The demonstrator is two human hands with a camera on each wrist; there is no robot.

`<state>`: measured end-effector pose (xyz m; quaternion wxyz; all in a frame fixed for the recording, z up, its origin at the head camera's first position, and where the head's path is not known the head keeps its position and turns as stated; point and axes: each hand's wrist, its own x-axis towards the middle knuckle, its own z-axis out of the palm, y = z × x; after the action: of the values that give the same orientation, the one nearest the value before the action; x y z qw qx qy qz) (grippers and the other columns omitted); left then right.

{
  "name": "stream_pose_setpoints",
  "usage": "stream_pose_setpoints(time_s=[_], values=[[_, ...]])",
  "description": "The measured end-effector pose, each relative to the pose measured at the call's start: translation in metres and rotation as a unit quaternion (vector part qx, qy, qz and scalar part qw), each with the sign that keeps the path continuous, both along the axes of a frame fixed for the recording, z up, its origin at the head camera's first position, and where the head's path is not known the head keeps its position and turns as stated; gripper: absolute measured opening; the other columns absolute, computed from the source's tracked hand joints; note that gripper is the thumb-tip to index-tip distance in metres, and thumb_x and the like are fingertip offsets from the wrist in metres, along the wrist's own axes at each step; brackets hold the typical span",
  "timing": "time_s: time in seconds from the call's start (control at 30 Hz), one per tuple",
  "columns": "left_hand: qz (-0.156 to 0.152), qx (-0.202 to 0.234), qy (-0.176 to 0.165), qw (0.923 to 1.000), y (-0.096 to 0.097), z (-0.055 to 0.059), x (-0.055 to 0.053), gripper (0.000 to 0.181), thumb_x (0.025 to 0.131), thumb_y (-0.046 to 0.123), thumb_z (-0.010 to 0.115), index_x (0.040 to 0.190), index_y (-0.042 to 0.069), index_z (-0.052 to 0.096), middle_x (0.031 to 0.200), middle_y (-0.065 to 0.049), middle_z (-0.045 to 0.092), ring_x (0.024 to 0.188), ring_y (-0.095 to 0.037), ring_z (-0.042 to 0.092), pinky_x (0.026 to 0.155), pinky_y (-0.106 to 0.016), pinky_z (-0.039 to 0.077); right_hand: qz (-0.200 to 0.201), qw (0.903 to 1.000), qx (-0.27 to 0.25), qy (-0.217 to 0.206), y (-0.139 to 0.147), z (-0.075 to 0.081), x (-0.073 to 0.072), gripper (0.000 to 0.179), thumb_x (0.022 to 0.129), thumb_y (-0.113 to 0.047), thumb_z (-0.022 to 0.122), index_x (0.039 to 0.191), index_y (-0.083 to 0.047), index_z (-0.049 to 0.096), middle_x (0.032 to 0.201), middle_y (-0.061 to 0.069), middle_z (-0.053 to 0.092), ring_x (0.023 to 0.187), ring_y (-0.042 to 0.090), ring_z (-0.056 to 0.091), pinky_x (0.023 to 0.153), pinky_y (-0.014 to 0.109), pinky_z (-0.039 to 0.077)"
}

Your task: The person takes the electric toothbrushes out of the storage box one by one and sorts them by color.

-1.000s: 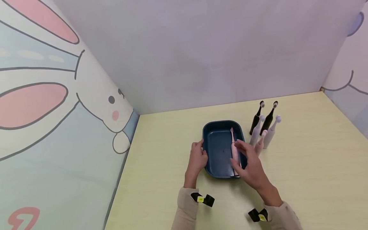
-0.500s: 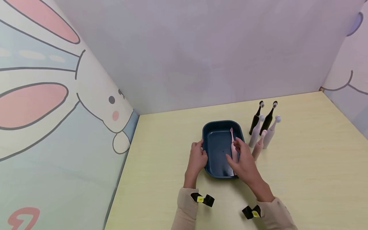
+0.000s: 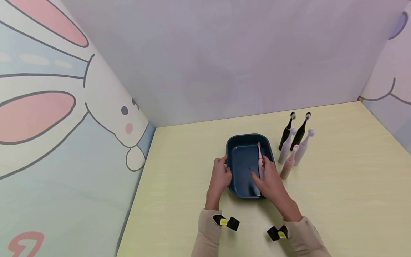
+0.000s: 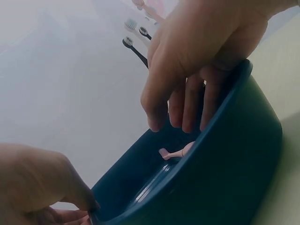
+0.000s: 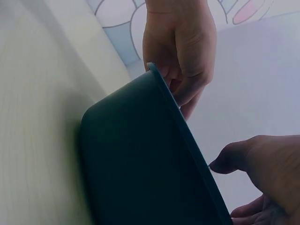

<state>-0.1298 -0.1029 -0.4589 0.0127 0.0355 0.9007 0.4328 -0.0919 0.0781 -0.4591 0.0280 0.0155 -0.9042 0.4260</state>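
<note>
A dark blue basin [image 3: 242,166] stands on the table. My left hand [image 3: 221,176] grips its left rim, as the left wrist view also shows. Inside, along the right wall, lies a pink electric toothbrush [image 3: 260,162], its head pointing away from me. My right hand [image 3: 271,182] reaches over the right rim above that toothbrush, thumb spread from the fingers. In the left wrist view the fingers of the right hand [image 4: 192,56] hang down into the basin, while the toothbrush head [image 4: 164,153] shows below them. The right hand partly hides the toothbrush handle.
Several electric toothbrushes stand upright right of the basin: two black ones [image 3: 298,137] at the back, two white ones [image 3: 284,153] in front of them, and a pink one [image 3: 288,166] nearest me. A pale wall [image 3: 244,71] rises behind the table [image 3: 179,171].
My right hand has moved left and lower over the basin, away from the standing toothbrushes. The left hand and the basin have stayed in place.
</note>
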Motion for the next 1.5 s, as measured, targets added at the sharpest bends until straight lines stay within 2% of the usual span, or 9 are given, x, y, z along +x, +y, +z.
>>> stream_pose_setpoints(time_s=[0.17, 0.37, 0.63, 0.87, 1.03, 1.2, 1.5], values=[[0.000, 0.001, -0.001, 1.0000, 0.000, 0.000, 0.000, 0.047, 0.094, 0.001, 0.048, 0.141, 0.002, 0.044, 0.120, -0.014, 0.049, 0.084, -0.013, 0.049, 0.073, -0.028, 0.044, 0.010, 0.9991, 0.039, -0.017, 0.000, 0.001, -0.003, 0.075, 0.091, -0.021, 0.056, 0.145, 0.013, 0.017, 0.143, 0.035, 0.031, 0.130, 0.047, 0.034, 0.102, 0.059, 0.033], [-0.002, 0.005, -0.005, 1.0000, 0.001, 0.000, 0.000, 0.047, 0.094, 0.000, 0.048, 0.141, 0.002, 0.044, 0.121, -0.015, 0.049, 0.085, -0.014, 0.050, 0.074, -0.028, 0.045, 0.020, 0.9968, 0.070, -0.033, -0.001, 0.002, -0.005, 0.074, 0.092, -0.019, 0.056, 0.144, 0.014, 0.017, 0.141, 0.037, 0.030, 0.126, 0.049, 0.037, 0.100, 0.059, 0.034], [-0.002, 0.007, -0.006, 1.0000, 0.002, 0.000, 0.002, 0.047, 0.094, 0.001, 0.048, 0.141, 0.002, 0.044, 0.121, -0.015, 0.049, 0.085, -0.014, 0.050, 0.075, -0.028, 0.045, 0.021, 0.9953, 0.086, -0.039, -0.001, 0.001, -0.010, 0.070, 0.091, -0.021, 0.058, 0.140, 0.015, 0.024, 0.135, 0.037, 0.036, 0.118, 0.047, 0.044, 0.096, 0.058, 0.037], [0.001, 0.007, -0.010, 0.9999, 0.003, 0.001, 0.002, 0.047, 0.094, 0.001, 0.048, 0.141, 0.002, 0.044, 0.121, -0.014, 0.049, 0.085, -0.014, 0.050, 0.074, -0.029, 0.045, 0.016, 0.9932, 0.109, -0.038, 0.000, -0.001, -0.013, 0.070, 0.090, -0.018, 0.058, 0.140, 0.017, 0.023, 0.131, 0.039, 0.038, 0.114, 0.048, 0.046, 0.095, 0.057, 0.038], [0.002, 0.007, -0.013, 0.9999, 0.004, 0.001, 0.002, 0.047, 0.094, 0.001, 0.047, 0.142, 0.003, 0.044, 0.121, -0.014, 0.049, 0.085, -0.014, 0.049, 0.074, -0.029, 0.045, 0.013, 0.9918, 0.123, -0.031, 0.000, -0.002, -0.015, 0.065, 0.088, -0.016, 0.058, 0.136, 0.017, 0.029, 0.122, 0.038, 0.045, 0.104, 0.045, 0.050, 0.089, 0.055, 0.041], [0.002, 0.009, -0.012, 0.9999, 0.004, 0.003, 0.004, 0.047, 0.094, 0.000, 0.048, 0.141, 0.002, 0.044, 0.120, -0.014, 0.049, 0.083, -0.014, 0.048, 0.073, -0.029, 0.044, 0.013, 0.9894, 0.137, -0.048, 0.000, -0.002, -0.018, 0.065, 0.087, -0.015, 0.059, 0.135, 0.017, 0.030, 0.117, 0.037, 0.047, 0.096, 0.042, 0.052, 0.084, 0.053, 0.043], [0.001, 0.013, -0.008, 0.9999, 0.003, 0.001, 0.003, 0.047, 0.094, 0.000, 0.048, 0.141, 0.001, 0.044, 0.120, -0.014, 0.049, 0.084, -0.014, 0.049, 0.074, -0.029, 0.044, 0.028, 0.9851, 0.145, -0.088, -0.001, -0.004, -0.025, 0.063, 0.087, -0.010, 0.062, 0.135, 0.017, 0.031, 0.118, 0.035, 0.046, 0.100, 0.041, 0.053, 0.086, 0.052, 0.044]])
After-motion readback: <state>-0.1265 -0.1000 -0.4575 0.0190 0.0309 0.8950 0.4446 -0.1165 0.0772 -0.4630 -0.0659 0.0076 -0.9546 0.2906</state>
